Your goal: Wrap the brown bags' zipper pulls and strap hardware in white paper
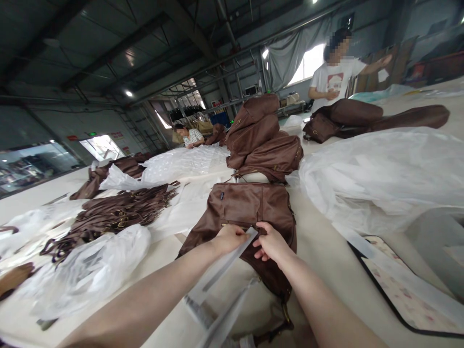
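A brown leather bag [242, 203] lies flat in front of me, a small dark label near its upper left and a zip across its middle. My left hand [231, 238] is closed over the bag, thumb and fingers pinching a thin white strip [232, 258] near its upper end. The strip slants down toward me; its material is hard to tell. Beside that end, my right hand [271, 245] has its fingers bent but apart, the index finger close to the zip. Nothing shows in its grasp. The bag's lower part and a buckled strap [284, 319] lie between my forearms.
More brown bags [263, 140] are piled behind. Brown straps [123, 212] with brass fittings lie left, by crumpled clear plastic [97, 266]. Plastic sheeting [391, 169] and a dark-edged patterned board [406, 285] are right. A person [333, 82] stands behind; another person [192, 137] is farther left.
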